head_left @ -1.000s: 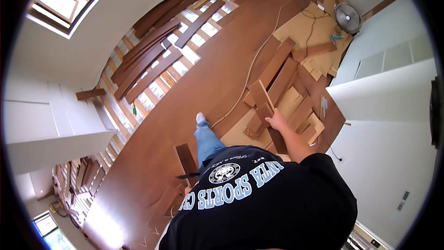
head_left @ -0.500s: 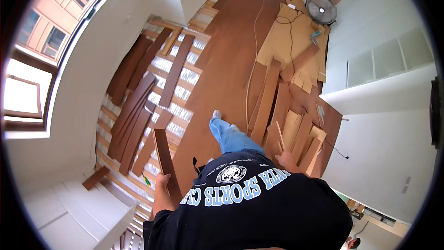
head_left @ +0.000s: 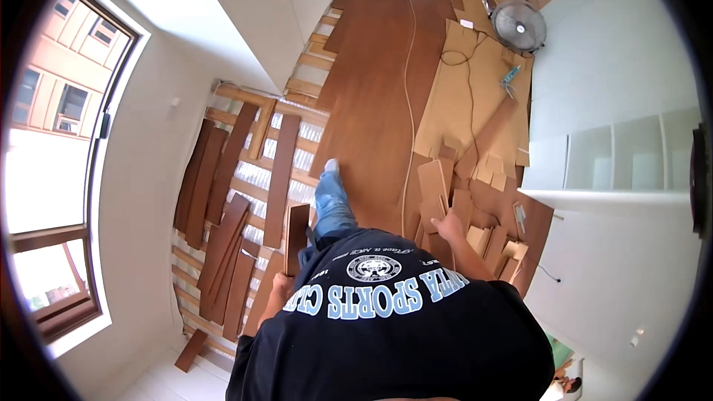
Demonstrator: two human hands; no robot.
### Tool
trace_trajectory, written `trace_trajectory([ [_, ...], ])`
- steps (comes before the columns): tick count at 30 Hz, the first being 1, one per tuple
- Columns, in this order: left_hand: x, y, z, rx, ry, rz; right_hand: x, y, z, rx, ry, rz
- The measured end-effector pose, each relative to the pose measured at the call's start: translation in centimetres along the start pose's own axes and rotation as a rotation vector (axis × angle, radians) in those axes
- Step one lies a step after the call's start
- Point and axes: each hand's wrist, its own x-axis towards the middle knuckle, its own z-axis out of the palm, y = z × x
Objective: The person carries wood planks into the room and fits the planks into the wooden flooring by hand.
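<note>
My left hand (head_left: pixel 279 286) is closed around a dark brown floorboard (head_left: pixel 296 234), which stands tilted up beside my left leg, its lower part hidden by my body. To the right, my right hand (head_left: pixel 448 226) grips a shorter lighter-brown floorboard (head_left: pixel 432 180) and holds it raised above a pile of boards. Below my left hand, several loose dark floorboards (head_left: pixel 220 252) lie across the wooden joists (head_left: pixel 256 95), with silvery sheeting showing between them. A laid brown floor (head_left: pixel 368 104) runs ahead of my outstretched foot.
A round fan (head_left: pixel 518 26) stands at the far right by flattened cardboard (head_left: pixel 464 100). A pale cable (head_left: pixel 409 89) trails along the laid floor. A teal tube (head_left: pixel 510 74) lies on the cardboard. White shelving (head_left: pixel 590 160) lines the right wall, and a window (head_left: pixel 56 171) is at left.
My right hand has moved forward, and its board now shows its broad face. The left board has shifted right, closer to my leg. The whole view has turned slightly.
</note>
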Motion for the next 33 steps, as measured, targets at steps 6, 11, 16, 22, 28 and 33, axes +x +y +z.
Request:
trace_trajectory([
  [6,14.9,20.5,-14.6,0.223,-0.169,0.155,12.6,-10.4,-8.1,0.076,0.154,0.089],
  [11,27.9,41.0,-27.3,0.297,-0.130,0.182,21.8,-14.7,-14.1,0.166,-0.018,0.274],
  [16,36.4,63.0,-36.8,0.294,-0.155,0.194,34.5,-15.8,-16.0,0.135,-0.063,0.482],
  [22,40.5,81.5,-38.7,0.034,-0.109,0.287,54.8,-25.7,-33.1,0.224,-0.123,0.500],
  [28,45.8,105.0,-40.1,-0.045,-0.089,0.348,82.2,-30.4,-47.7,0.203,0.151,0.350],
  [33,55.7,122.8,-45.1,0.019,-0.071,0.439,98.1,-41.6,-61.8,0.316,0.207,0.335],
])
